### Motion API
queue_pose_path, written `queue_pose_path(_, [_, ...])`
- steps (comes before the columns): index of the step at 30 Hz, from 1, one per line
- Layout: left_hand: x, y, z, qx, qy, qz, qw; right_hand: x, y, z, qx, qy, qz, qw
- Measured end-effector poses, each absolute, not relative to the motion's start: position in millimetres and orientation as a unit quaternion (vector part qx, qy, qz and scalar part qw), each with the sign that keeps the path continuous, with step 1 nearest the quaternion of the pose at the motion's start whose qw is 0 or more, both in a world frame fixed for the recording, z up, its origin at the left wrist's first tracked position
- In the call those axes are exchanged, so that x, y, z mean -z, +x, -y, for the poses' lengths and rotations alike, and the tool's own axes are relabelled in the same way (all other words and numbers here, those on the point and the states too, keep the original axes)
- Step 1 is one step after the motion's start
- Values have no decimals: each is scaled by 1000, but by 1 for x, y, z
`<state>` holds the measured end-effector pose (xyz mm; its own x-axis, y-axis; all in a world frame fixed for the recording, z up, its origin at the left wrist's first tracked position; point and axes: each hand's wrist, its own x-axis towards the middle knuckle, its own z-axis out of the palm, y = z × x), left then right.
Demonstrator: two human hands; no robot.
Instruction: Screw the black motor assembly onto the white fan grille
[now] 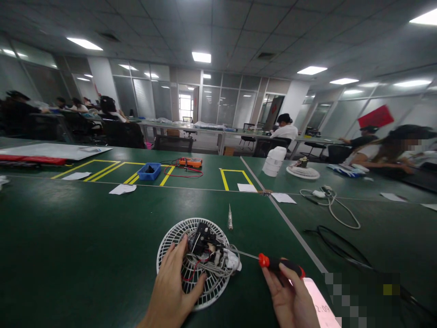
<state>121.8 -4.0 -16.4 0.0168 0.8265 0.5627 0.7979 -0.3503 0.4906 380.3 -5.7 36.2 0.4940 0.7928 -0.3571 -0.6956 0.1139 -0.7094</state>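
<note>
Tabletop [85, 246] lies open left of the grille [170, 234]; a small screwdriver [230, 219] obstructs its far side.

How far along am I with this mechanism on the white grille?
Partway, it seems. The mechanism already sits uncovered on the white grille. Your left hand rests there while your right hand holds the red-and-black screwdriver to it. Grey wires still lie loose, so tidying probably remains. I can't tell which screws are done.

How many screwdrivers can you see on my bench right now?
2. The red-and-black screwdriver is in the right hand; the small clear-handled screwdriver lies on the green bench, just beyond the white grille. Others may be hidden.
</note>
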Motion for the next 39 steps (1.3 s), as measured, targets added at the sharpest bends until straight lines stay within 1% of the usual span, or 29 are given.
queue_pose_path(21, [18,124,4,-429,694,-576,58,-36,379,5,-508,-436,14,743])
queue_pose_path(28, [19,124,5,-432,690,-577,63,-37,375,6,-513,-447,45,731])
queue_pose_path(35, [19,123,6,-432,699,-568,40,-39,374,6,-488,-503,113,705])
queue_pose_path(39, [17,123,7,-425,714,-556,3,-44,376,9,-499,-465,103,724])
